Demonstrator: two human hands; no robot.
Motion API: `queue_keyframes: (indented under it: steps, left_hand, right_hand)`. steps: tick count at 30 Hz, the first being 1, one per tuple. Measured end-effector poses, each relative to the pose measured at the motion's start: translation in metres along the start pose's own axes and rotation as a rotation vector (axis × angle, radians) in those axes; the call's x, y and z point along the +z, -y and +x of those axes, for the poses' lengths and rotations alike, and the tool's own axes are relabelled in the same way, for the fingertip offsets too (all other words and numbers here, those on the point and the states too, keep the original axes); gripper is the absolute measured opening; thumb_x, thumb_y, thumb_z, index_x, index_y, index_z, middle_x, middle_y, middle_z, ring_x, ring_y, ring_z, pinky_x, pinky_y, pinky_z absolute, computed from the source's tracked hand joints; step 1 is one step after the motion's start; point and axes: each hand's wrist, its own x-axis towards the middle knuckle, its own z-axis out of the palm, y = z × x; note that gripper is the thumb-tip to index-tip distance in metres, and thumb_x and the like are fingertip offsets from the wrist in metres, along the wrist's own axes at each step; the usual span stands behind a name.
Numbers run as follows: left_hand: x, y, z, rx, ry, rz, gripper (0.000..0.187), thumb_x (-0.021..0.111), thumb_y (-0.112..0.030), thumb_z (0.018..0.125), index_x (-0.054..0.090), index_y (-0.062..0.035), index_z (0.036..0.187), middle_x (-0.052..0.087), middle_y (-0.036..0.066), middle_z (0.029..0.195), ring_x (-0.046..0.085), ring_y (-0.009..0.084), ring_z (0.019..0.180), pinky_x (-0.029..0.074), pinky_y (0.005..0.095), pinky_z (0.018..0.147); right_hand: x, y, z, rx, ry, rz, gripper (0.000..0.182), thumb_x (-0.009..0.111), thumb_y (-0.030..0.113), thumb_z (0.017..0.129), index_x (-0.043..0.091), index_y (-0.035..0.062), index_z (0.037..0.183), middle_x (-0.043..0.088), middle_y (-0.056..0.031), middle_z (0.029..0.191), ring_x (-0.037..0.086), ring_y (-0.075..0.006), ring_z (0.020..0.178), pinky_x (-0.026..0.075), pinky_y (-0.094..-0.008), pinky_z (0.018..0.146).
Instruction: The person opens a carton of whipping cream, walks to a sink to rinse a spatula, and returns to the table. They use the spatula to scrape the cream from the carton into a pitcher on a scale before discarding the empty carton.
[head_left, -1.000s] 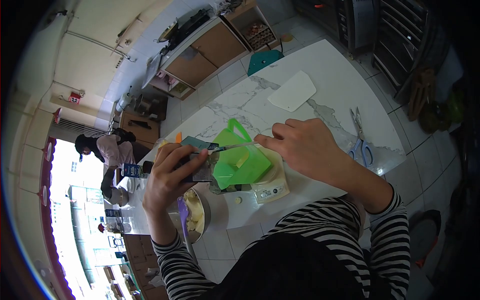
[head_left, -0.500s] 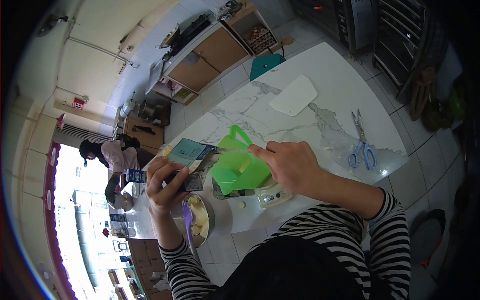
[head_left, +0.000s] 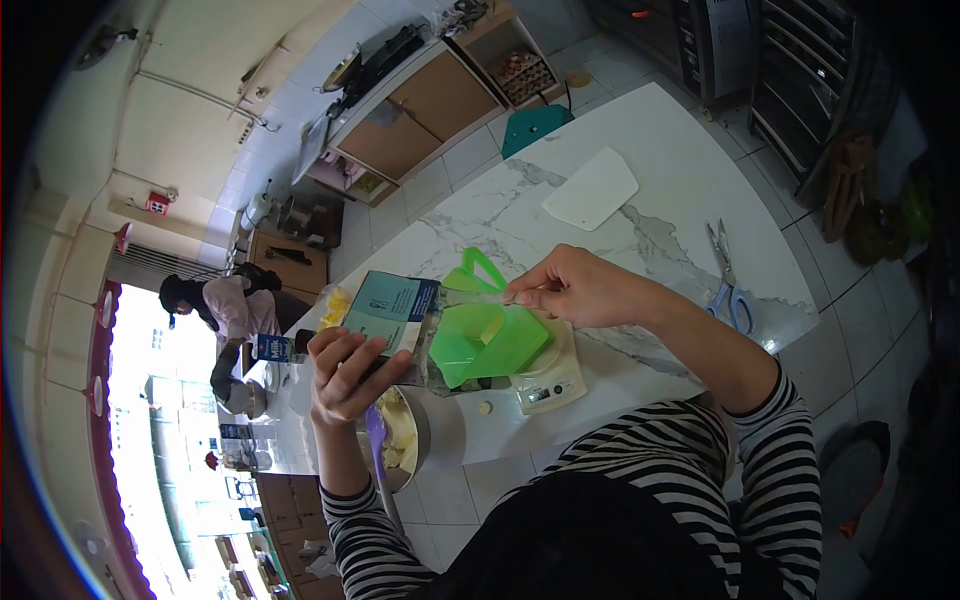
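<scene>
My left hand grips a dark box with a teal and pale panel, held tilted over the table. A clear plastic bag sticks out of the box's open end, and my right hand pinches its edge. Under the bag, a green jug stands on a white kitchen scale, with something pale yellow inside it. Below my left hand is a metal bowl of pale, creamy lumps, with a purple spatula leaning in it.
A white scraper and scissors with blue handles lie on the marble table. At the left, a milk carton stands near another person, who bends over a bowl. A teal stool is beyond the table's far edge.
The box has turned so that more of its panel shows. My right hand has moved right and slightly up, its fingers now pinching the bag, and has uncovered more of the scale.
</scene>
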Motion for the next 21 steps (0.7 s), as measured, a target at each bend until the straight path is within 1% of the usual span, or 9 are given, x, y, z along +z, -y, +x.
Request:
queue_keyframes:
  steps: [2, 4, 8, 10, 11, 13, 17, 19, 21]
  left_hand:
    - [0.002, 0.001, -0.002, 0.004, 0.015, 0.012, 0.031, 0.073, -0.016, 0.059, 0.067, -0.0238, 0.089, 0.051, -0.004, 0.095, 0.048, 0.0149, 0.083, 0.043, 0.0321, 0.073]
    - [0.003, 0.001, -0.003, 0.01, 0.029, 0.024, 0.031, 0.073, -0.018, 0.06, 0.067, -0.0252, 0.09, 0.051, -0.004, 0.095, 0.048, 0.0145, 0.083, 0.043, 0.0316, 0.073]
    - [0.005, -0.001, -0.004, 0.057, 0.037, 0.074, 0.029, 0.073, -0.021, 0.063, 0.067, -0.0268, 0.091, 0.051, -0.005, 0.096, 0.048, 0.0133, 0.083, 0.043, 0.0309, 0.072]
    - [0.005, -0.002, -0.004, 0.064, 0.054, 0.084, 0.029, 0.073, -0.021, 0.064, 0.067, -0.0271, 0.091, 0.05, -0.005, 0.096, 0.047, 0.013, 0.083, 0.043, 0.0306, 0.072]
    - [0.005, -0.003, -0.003, 0.054, 0.057, 0.086, 0.029, 0.073, -0.022, 0.064, 0.067, -0.0272, 0.091, 0.05, -0.005, 0.096, 0.047, 0.0128, 0.083, 0.043, 0.0306, 0.072]
    - [0.005, -0.004, -0.004, 0.042, 0.061, 0.089, 0.029, 0.073, -0.023, 0.064, 0.067, -0.0274, 0.091, 0.05, -0.005, 0.096, 0.047, 0.0126, 0.082, 0.043, 0.0306, 0.072]
    - [0.008, -0.004, -0.008, 0.014, 0.047, 0.122, 0.028, 0.073, -0.022, 0.064, 0.067, -0.0273, 0.091, 0.05, -0.005, 0.095, 0.047, 0.013, 0.084, 0.043, 0.0312, 0.073]
    - [0.01, -0.003, -0.01, -0.003, 0.048, 0.124, 0.028, 0.072, -0.021, 0.064, 0.067, -0.0272, 0.091, 0.05, -0.005, 0.095, 0.047, 0.0135, 0.085, 0.043, 0.0314, 0.074]
    - [0.012, -0.002, -0.012, -0.066, 0.008, 0.101, 0.028, 0.072, -0.02, 0.063, 0.067, -0.0263, 0.09, 0.05, -0.005, 0.095, 0.046, 0.015, 0.086, 0.043, 0.0319, 0.074]
  right_hand:
    - [-0.001, 0.004, 0.001, 0.011, 0.028, -0.002, 0.022, 0.052, 0.01, 0.084, 0.061, 0.0034, 0.103, 0.059, -0.0019, 0.066, 0.036, -0.0064, 0.054, 0.034, -0.0233, 0.05]
    - [-0.001, 0.006, 0.002, 0.001, -0.015, -0.035, 0.023, 0.052, 0.01, 0.084, 0.061, 0.0045, 0.104, 0.051, 0.0004, 0.06, 0.036, -0.0059, 0.054, 0.034, -0.0227, 0.05]
    - [0.0, 0.007, 0.005, 0.018, 0.007, 0.02, 0.023, 0.052, 0.01, 0.084, 0.062, 0.0049, 0.104, 0.051, 0.0004, 0.06, 0.036, -0.0059, 0.053, 0.033, -0.0223, 0.05]
    - [0.001, 0.005, 0.006, 0.065, 0.038, 0.017, 0.022, 0.053, 0.01, 0.084, 0.062, 0.0045, 0.103, 0.057, -0.0014, 0.064, 0.037, -0.0065, 0.052, 0.034, -0.0223, 0.05]
    - [0.003, 0.002, 0.007, 0.065, 0.041, 0.017, 0.022, 0.053, 0.01, 0.084, 0.062, 0.0045, 0.103, 0.057, -0.0014, 0.064, 0.037, -0.0065, 0.052, 0.034, -0.0223, 0.05]
    - [0.009, -0.003, 0.008, -0.024, 0.002, -0.031, 0.021, 0.053, 0.01, 0.083, 0.063, 0.0046, 0.101, 0.063, -0.0037, 0.071, 0.039, -0.0072, 0.052, 0.036, -0.0226, 0.051]
    - [0.016, 0.0, 0.001, 0.036, 0.052, -0.037, 0.019, 0.054, 0.011, 0.083, 0.064, 0.005, 0.099, 0.065, -0.005, 0.078, 0.043, -0.0077, 0.055, 0.038, -0.0234, 0.053]
    - [0.021, -0.005, -0.002, -0.093, 0.065, -0.063, 0.02, 0.055, 0.015, 0.082, 0.065, 0.0101, 0.098, 0.056, -0.0067, 0.057, 0.045, -0.0132, 0.048, 0.037, -0.0283, 0.05]
    - [0.024, -0.01, -0.002, -0.102, 0.105, -0.009, 0.02, 0.055, 0.016, 0.083, 0.065, 0.0098, 0.099, 0.057, -0.0053, 0.06, 0.044, -0.0124, 0.048, 0.037, -0.028, 0.05]
